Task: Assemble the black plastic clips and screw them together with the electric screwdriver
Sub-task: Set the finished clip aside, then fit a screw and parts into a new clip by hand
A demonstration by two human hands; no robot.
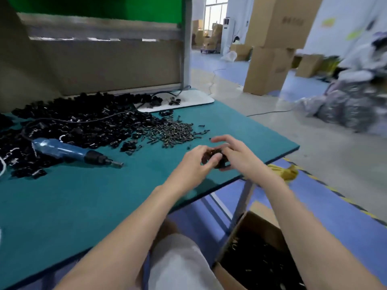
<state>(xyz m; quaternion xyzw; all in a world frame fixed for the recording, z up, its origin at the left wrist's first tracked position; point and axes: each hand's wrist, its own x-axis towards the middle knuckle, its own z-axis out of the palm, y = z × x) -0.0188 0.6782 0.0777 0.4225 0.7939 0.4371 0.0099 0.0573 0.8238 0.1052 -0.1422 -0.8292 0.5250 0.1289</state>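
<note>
**Black plastic clip (216, 159) gripped from both sides near the tabletop (83, 206) edge**

The left hand (195, 163) and right hand (235, 152) meet around the one clip, above the green tabletop close to its right edge. The left hand's fingers are curled and pinch the clip's left side. The right hand wraps it from the right, lower fingers tucked beneath and upper fingers lifted and spread above. The hands hide most of the clip, and its shape is blurred. Whether it rests on the mat or is held just above it cannot be told.

Just beyond the hands lies a loose scatter of screws (173, 130), spreading toward the back of the tabletop. To the left of the screws is a broad pile of clips (83, 120), black and heaped, reaching to the back edge. A black cable (83, 121) runs across the pile.

The electric screwdriver (71, 150) lies on its side at the near edge of the pile. It has a blue body and its tip points right, toward the hands but well apart from them. Neither hand touches it.

A white tray (194, 99) sits at the far corner, with a few dark pieces on it.

Below the tabletop's right edge, beside the person's knee, stands an open cardboard box (249, 227) holding dark parts. Further off, stacked cartons (270, 49) stand on the floor, with bulging plastic bags (345, 105) to their right.
</note>
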